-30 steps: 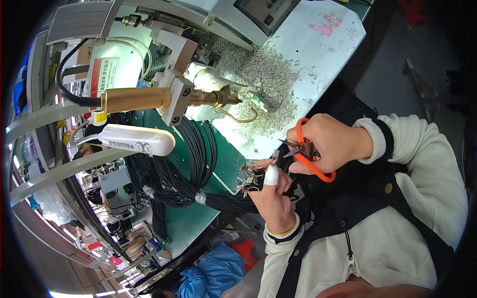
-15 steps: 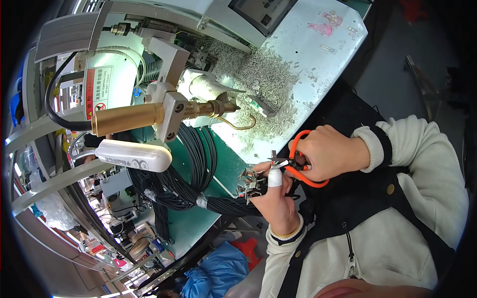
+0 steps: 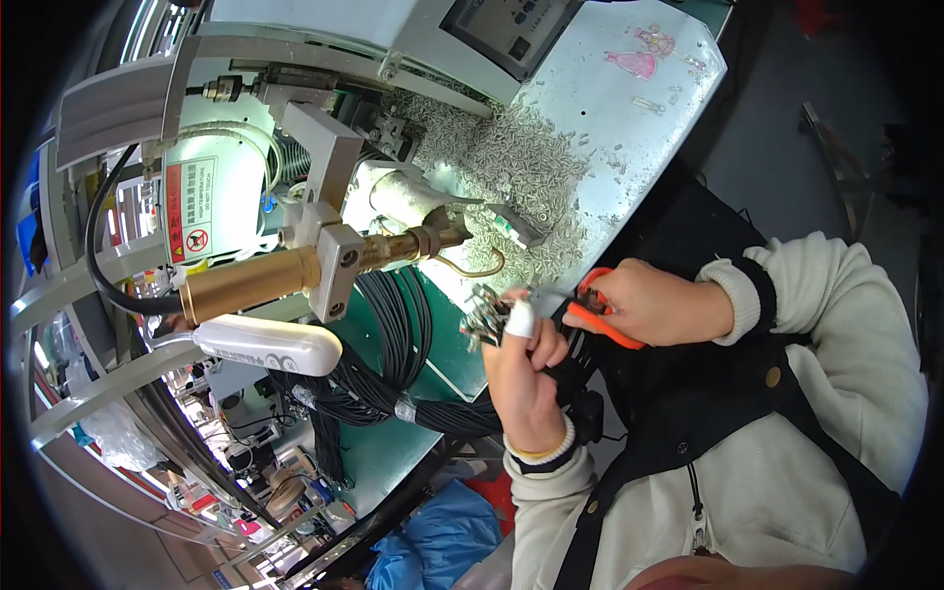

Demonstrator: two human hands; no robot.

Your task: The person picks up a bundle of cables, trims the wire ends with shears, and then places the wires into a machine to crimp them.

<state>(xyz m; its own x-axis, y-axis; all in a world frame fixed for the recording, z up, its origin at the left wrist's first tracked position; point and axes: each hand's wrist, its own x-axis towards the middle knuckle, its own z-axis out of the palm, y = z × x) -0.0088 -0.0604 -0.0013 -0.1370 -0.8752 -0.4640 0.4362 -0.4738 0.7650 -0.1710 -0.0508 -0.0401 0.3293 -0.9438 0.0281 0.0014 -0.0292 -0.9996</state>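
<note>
My left hand is closed around a cluster of small shiny metal pieces with dark parts among them. A white wrap covers its thumb. Beside it, my right hand grips orange-handled pliers. Their jaws are blurred and point at the left thumb and the cluster; whether they touch it I cannot tell. A bundle of black cables runs up to my left wrist, where its end is hidden.
A brass cylinder on a metal bracket reaches over the bench, above a white lamp. Many small metal bits lie across the pale worktop. Coiled black cables rest on a green surface. A blue garment shows below.
My left hand has shifted left and up with the metal cluster. The pliers have turned in my right hand, and their jaws have moved slightly up from beside the wrapped thumb.
</note>
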